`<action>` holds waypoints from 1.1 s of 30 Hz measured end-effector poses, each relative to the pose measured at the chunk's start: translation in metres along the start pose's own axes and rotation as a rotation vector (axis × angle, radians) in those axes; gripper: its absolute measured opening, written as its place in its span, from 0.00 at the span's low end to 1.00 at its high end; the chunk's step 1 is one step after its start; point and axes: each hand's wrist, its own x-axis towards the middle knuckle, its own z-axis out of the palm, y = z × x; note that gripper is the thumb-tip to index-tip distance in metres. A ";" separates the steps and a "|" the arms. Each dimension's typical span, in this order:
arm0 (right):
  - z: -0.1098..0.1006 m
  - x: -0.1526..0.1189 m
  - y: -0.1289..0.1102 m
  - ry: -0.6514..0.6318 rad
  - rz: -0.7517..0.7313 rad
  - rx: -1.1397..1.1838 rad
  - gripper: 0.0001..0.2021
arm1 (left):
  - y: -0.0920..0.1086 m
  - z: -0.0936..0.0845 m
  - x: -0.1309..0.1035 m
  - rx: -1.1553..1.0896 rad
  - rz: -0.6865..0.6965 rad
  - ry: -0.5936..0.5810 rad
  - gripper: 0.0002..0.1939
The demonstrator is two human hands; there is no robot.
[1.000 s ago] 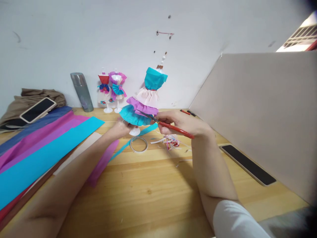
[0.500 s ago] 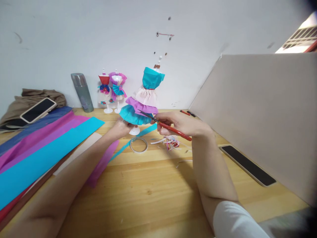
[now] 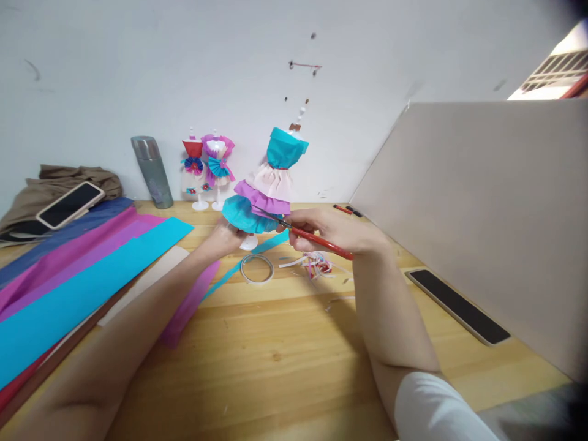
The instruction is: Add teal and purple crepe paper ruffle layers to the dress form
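A small dress form in a layered paper dress, blue on top, then pale pink, purple and blue, leans to the right above the table. My left hand grips it low down, its fingers partly hidden under the blue bottom layer. In my right hand are scissors with red handles; their blades point left and lie against the purple and blue layers. The white round base shows beneath the skirt.
Two small dressed forms and a grey bottle stand by the wall. Coloured paper sheets and a phone lie left. A tape roll, paper scraps and another phone lie on the table.
The dressed form has tilted slightly further right at its top. The scissors and my right hand have shifted slightly left.
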 end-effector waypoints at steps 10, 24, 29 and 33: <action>-0.001 0.001 0.001 0.015 -0.027 0.021 0.27 | -0.002 0.002 0.001 0.185 0.059 0.115 0.07; 0.000 0.002 0.002 0.039 0.016 -0.021 0.24 | -0.003 0.007 -0.003 0.152 0.103 0.181 0.08; -0.001 0.001 0.002 0.033 0.046 -0.010 0.25 | -0.004 0.009 -0.002 0.143 0.095 0.194 0.08; -0.001 0.000 -0.001 0.025 0.080 -0.003 0.24 | -0.004 0.008 -0.002 0.133 0.108 0.202 0.09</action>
